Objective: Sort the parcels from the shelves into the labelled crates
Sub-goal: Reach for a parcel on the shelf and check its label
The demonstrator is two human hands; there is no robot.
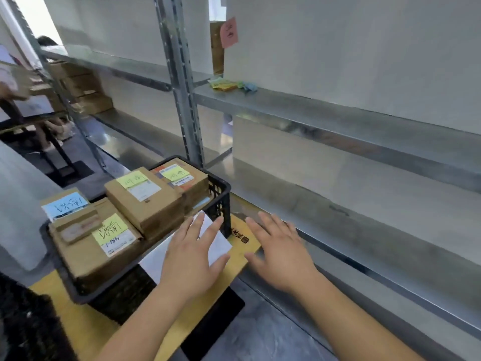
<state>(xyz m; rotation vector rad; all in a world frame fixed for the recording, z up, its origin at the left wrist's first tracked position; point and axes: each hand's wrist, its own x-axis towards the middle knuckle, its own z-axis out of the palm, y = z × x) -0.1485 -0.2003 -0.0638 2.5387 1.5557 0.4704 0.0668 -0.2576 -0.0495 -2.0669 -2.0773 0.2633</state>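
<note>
A black plastic crate stands on a yellow table and holds several brown cardboard parcels. One parcel carries a yellow note, another sits at the far end, and a third lies nearest me. A blue note marks a parcel at the crate's left. My left hand hovers flat, fingers spread, over a white paper label on the crate's near side. My right hand is open and empty beside it, over the table's corner.
Grey metal shelves run along the right, bare except for a few coloured sticky notes. A pink note hangs on the wall. More cardboard boxes are stacked on the far left shelf. Another person stands at far left.
</note>
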